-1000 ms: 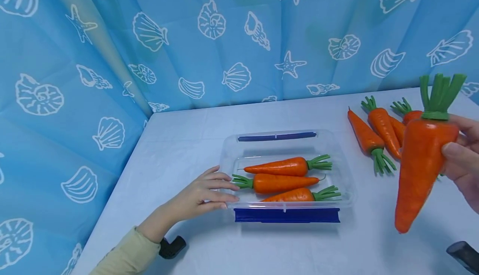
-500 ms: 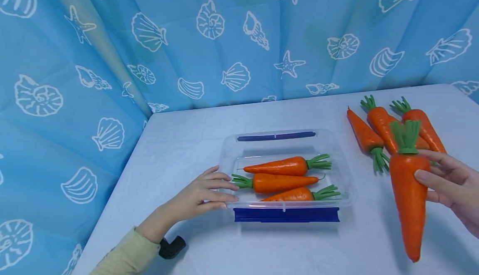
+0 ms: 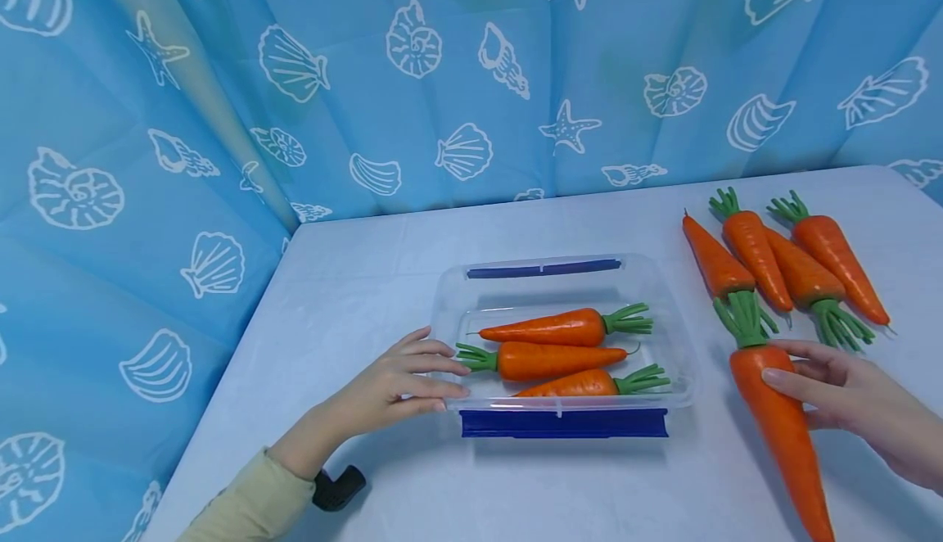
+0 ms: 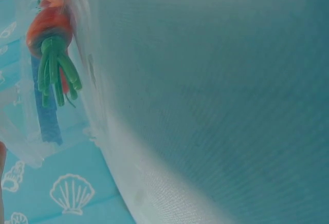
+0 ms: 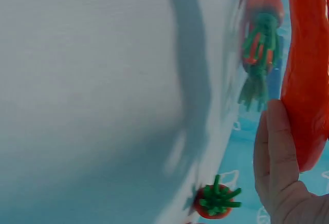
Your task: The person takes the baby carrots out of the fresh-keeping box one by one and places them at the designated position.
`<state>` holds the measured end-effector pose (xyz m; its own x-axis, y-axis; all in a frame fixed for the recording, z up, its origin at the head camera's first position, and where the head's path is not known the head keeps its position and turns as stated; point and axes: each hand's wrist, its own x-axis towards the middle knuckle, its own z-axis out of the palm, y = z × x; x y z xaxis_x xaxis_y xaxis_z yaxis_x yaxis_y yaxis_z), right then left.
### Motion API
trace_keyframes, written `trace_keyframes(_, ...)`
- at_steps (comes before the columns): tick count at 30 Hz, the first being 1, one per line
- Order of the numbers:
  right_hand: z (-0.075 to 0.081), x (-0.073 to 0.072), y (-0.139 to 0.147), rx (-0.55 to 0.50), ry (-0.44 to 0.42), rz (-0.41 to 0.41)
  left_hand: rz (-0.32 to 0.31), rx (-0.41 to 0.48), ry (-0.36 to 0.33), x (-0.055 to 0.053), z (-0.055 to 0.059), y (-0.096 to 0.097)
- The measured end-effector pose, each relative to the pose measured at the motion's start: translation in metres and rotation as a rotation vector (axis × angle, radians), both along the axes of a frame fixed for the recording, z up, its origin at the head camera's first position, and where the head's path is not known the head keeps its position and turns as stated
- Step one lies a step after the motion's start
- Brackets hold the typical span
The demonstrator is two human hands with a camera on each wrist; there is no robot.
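My right hand [image 3: 858, 399] pinches a large carrot [image 3: 781, 419] near its leafy top, thumb on the near side. In the head view its green leaves overlap those of the leftmost loose carrot [image 3: 715, 259], and its tip points toward me. The right wrist view shows this held carrot [image 5: 308, 64] above the table, fingers along its side. A clear plastic box [image 3: 681, 395] with blue latches stands mid-table, three carrots [image 3: 560, 362] lying crosswise in it. At the box's left side rests my left hand [image 3: 401, 374], fingers extended over the rim, gripping nothing.
Right of the box lie several loose carrots, among them one at the far right [image 3: 843, 264]. A white cloth covers the table [image 3: 354, 280]. Blue shell-patterned curtains [image 3: 457, 75] rise behind and at the left. A black device [image 3: 339, 486] sits at my left wrist.
My right hand has moved left and downward with the carrot, whose tip has swung toward the lower right. The loose carrots behind it have come into view. My left hand and the box stay put.
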<state>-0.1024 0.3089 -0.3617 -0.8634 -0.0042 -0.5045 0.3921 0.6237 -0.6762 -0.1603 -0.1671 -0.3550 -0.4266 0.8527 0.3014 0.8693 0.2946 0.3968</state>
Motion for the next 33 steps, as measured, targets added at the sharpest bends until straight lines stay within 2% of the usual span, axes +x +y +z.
trace_keyframes(6, -0.011, 0.002, -0.003, 0.049, -0.05, 0.036, 0.0, 0.003, 0.002, 0.0, 0.0, 0.0)
trace_keyframes(17, -0.017, 0.004, -0.007, 0.122, -0.079, 0.063, 0.011, 0.007, -0.023, 0.001, 0.001, 0.001)
trace_keyframes(25, -0.017, 0.0, -0.009, 0.214, -0.028, 0.093, 0.004, -0.003, 0.009, 0.001, 0.001, 0.0)
trace_keyframes(33, -0.016, -0.006, -0.007, 0.257, 0.011, 0.106, 0.014, -0.009, 0.001, 0.001, 0.001, 0.001)
